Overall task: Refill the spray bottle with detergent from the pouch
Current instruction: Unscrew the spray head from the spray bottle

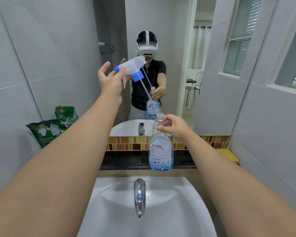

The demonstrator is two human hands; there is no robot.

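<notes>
A clear spray bottle (161,151) with a little blue liquid at its bottom stands on the dark ledge behind the sink, its neck uncapped. My right hand (173,127) grips the bottle's neck. My left hand (110,79) holds the white spray head (135,66) with its blue nozzle and blue collar, lifted up and left of the bottle. Its thin dip tube (146,88) slants down toward the bottle, clear of the opening. A green detergent pouch (49,132) leans in the left corner on the ledge.
A white sink (186,202) with a chrome tap (139,197) lies below the ledge (123,159). The mirror (178,48) ahead reflects me and the bottle. Yellow sponges (229,154) sit at the ledge's right end. Tiled walls close in both sides.
</notes>
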